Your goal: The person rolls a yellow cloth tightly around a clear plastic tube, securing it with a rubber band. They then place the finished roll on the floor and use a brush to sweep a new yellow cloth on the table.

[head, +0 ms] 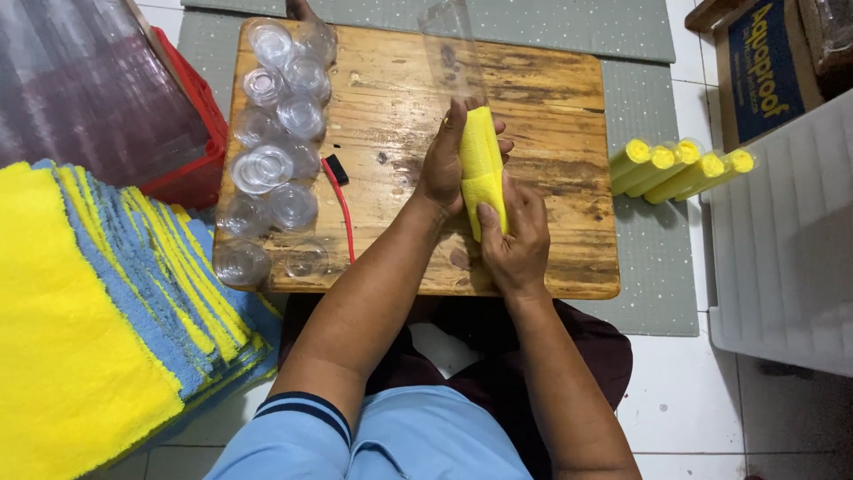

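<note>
A rolled yellow cloth (482,160) stands on end over the middle of a low wooden table (551,98). My left hand (442,164) wraps its upper part from the left. My right hand (515,236) grips its lower end, thumb pressed on the roll. A clear plastic tube (451,49) sits just above the roll's far end, tilted away from me; whether it touches the cloth or a hand is unclear.
Several clear plastic tubes (271,151) lie along the table's left side beside a red cable (340,209). A stack of yellow and blue cloths (98,302) lies at the left. Several tubes packed with yellow cloth (680,169) lie on the grey mat (653,284) at the right, beside a white tray (786,240).
</note>
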